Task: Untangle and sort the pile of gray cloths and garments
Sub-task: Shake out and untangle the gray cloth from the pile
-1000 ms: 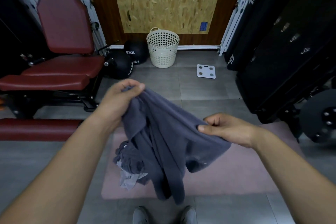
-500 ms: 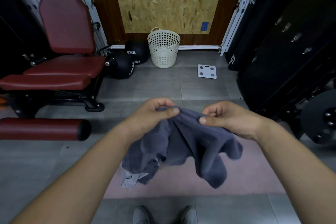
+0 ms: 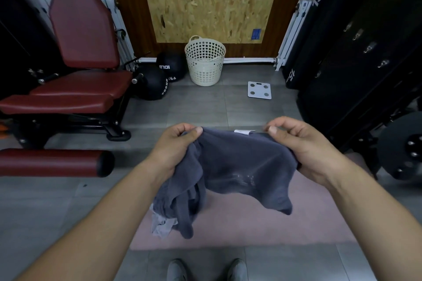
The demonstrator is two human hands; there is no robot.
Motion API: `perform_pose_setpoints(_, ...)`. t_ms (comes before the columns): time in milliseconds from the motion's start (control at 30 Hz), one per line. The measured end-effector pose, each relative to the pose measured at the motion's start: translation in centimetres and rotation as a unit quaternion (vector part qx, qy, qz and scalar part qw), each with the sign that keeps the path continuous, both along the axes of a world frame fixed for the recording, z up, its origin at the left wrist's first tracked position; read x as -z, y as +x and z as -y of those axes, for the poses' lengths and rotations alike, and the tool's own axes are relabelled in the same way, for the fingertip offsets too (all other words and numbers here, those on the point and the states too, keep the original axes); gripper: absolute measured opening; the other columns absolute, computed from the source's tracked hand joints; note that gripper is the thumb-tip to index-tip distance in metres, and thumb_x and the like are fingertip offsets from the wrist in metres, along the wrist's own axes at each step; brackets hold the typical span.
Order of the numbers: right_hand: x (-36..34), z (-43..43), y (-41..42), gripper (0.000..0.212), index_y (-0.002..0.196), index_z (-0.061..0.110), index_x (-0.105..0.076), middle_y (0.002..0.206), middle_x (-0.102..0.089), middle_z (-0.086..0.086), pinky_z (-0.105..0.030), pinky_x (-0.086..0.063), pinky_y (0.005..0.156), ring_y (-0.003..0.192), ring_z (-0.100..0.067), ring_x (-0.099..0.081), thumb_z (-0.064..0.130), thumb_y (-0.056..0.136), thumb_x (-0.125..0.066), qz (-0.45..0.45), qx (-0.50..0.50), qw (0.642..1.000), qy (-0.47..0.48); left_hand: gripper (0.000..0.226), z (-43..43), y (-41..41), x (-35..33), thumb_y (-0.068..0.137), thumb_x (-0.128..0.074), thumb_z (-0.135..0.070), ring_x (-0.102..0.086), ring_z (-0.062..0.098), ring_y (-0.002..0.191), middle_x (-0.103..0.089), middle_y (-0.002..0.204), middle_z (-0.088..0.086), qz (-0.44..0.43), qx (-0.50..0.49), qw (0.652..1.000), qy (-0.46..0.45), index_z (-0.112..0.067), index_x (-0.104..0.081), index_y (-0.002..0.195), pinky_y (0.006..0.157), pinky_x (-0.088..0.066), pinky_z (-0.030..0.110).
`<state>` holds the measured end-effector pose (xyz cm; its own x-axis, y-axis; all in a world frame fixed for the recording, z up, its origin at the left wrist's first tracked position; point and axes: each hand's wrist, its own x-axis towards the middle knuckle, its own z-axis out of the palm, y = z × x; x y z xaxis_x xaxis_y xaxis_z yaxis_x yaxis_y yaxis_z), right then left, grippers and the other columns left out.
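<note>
Stretching a dark gray garment [image 3: 239, 162] by its top edge, the left hand [image 3: 180, 143] and right hand [image 3: 294, 143] pinch it above the pink mat [image 3: 308, 219], its left end apparently tangled with paler cloth [image 3: 162, 223], so sorting seems barely begun.

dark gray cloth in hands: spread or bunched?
Partly spread: dark gray cloth stretched between left hand and right hand; left side hangs bunched.

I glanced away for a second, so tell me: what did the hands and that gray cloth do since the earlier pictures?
The left hand and right hand came together at the cloth's top edge, then moved apart, stretching the gray cloth flat between them; a white label now shows. Both keep their pinch. The lighter cloth tangled below, the basket and the pink mat stayed put.
</note>
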<state>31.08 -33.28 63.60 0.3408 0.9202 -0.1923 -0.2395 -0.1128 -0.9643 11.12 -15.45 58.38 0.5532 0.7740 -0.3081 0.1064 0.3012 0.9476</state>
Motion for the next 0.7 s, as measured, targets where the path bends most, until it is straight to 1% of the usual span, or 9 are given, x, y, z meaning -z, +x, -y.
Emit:
perform_pose_setpoints(100, -0.1, -0.5, -0.9, 0.013, 0.072, 0.012, -0.069, 0.068, -0.066, -0.002, -0.019, -0.052, 0.058, 0.060, -0.009, -0.061, 0.022, 0.081, -0.070, -0.060, 0.001, 0.997, 0.045, 0.008, 0.6, 0.6, 0.2, 0.093, -0.069, -0.017, -0.062, 0.021, 0.077, -0.066, 0.078, 0.005, 0.001, -0.044, 0.999, -0.018, -0.013, -0.065, 0.087, 0.076, -0.051, 0.033)
perform_pose_setpoints(133, -0.2, -0.7, -1.2, 0.015, 0.075, 0.013, -0.072, 0.075, -0.068, -0.005, -0.021, -0.054, 0.064, 0.065, -0.012, -0.063, 0.026, 0.076, -0.079, -0.073, -0.014, 0.996, 0.057, 0.009, 0.8, 0.7, 0.1, 0.091, -0.072, -0.017, -0.064, 0.020, 0.080, -0.067, 0.083, 0.004, 0.004, -0.054, 0.998, -0.028, -0.016, -0.065, 0.096, 0.080, -0.052, 0.034)
perform_pose_setpoints(233, 0.2, -1.2, -1.3, 0.049, 0.103, 0.011, -0.077, 0.094, -0.072, -0.010, -0.030, -0.056, 0.080, 0.087, -0.019, -0.068, 0.031, 0.062, -0.094, -0.088, -0.052, 0.992, 0.071, 0.043, 1.5, 0.9, 0.0, 0.085, -0.079, -0.021, -0.067, 0.020, 0.090, -0.065, 0.102, 0.006, -0.019, -0.064, 0.998, -0.013, -0.017, -0.055, 0.121, 0.087, -0.055, 0.035)
perform_pose_setpoints(300, 0.5, -1.4, -1.6, 0.057, 0.121, 0.003, -0.068, 0.103, -0.072, -0.014, -0.032, -0.056, 0.086, 0.095, -0.022, -0.068, 0.019, 0.070, -0.088, -0.084, -0.074, 0.991, 0.079, 0.028, 2.0, 1.0, -0.4, 0.088, -0.075, -0.014, -0.066, 0.016, 0.080, -0.066, 0.092, 0.005, -0.002, -0.057, 0.998, -0.010, -0.012, -0.059, 0.111, 0.078, -0.054, 0.034)
perform_pose_setpoints(367, 0.6, -1.5, -2.1, 0.051, 0.127, -0.003, -0.061, 0.105, -0.072, -0.014, -0.032, -0.056, 0.092, 0.093, -0.021, -0.070, -0.001, 0.078, -0.075, -0.037, -0.071, 0.995, 0.062, 0.005, 2.5, 0.9, -1.1, 0.093, -0.067, -0.008, -0.063, 0.016, 0.071, -0.068, 0.078, 0.004, 0.038, -0.030, 0.998, -0.031, -0.012, -0.065, 0.091, 0.073, -0.051, 0.031)
perform_pose_setpoints(400, 0.6, -1.7, -2.4, 0.049, 0.127, -0.003, -0.060, 0.102, -0.073, -0.013, -0.032, -0.056, 0.093, 0.090, -0.019, -0.071, -0.009, 0.079, -0.069, -0.005, -0.061, 0.997, 0.043, 0.013, 2.7, 0.7, -1.4, 0.094, -0.065, -0.006, -0.062, 0.016, 0.071, -0.068, 0.075, 0.004, 0.054, -0.018, 0.998, -0.039, -0.014, -0.068, 0.084, 0.074, -0.049, 0.031)
perform_pose_setpoints(467, 0.8, -1.9, -2.8, 0.045, 0.126, -0.003, -0.061, 0.099, -0.075, -0.013, -0.030, -0.058, 0.090, 0.088, -0.020, -0.073, -0.019, 0.083, -0.062, 0.049, -0.047, 0.998, 0.009, 0.026, 3.1, 0.5, -1.6, 0.094, -0.064, -0.006, -0.061, 0.016, 0.073, -0.068, 0.075, 0.004, 0.076, -0.001, 0.996, -0.037, -0.020, -0.073, 0.074, 0.077, -0.047, 0.032)
perform_pose_setpoints(533, 0.9, -2.0, -3.2, 0.040, 0.121, -0.002, -0.064, 0.096, -0.076, -0.013, -0.025, -0.059, 0.083, 0.088, -0.020, -0.074, -0.020, 0.087, -0.059, 0.080, -0.034, 0.996, -0.008, 0.030, 3.6, 0.2, -1.8, 0.094, -0.065, -0.009, -0.061, 0.018, 0.077, -0.068, 0.078, 0.003, 0.077, 0.002, 0.997, -0.025, -0.026, -0.075, 0.072, 0.078, -0.047, 0.034)
perform_pose_setpoints(700, 0.8, -2.2, -4.0, 0.016, 0.096, 0.003, -0.072, 0.080, -0.075, -0.014, -0.021, -0.059, 0.070, 0.068, -0.015, -0.070, -0.008, 0.089, -0.064, 0.140, 0.001, 0.990, -0.008, 0.012, 4.4, -0.3, -1.1, 0.096, -0.064, -0.013, -0.060, 0.021, 0.084, -0.066, 0.088, 0.008, 0.089, 0.008, 0.996, -0.021, -0.019, -0.068, 0.087, 0.079, -0.048, 0.036)
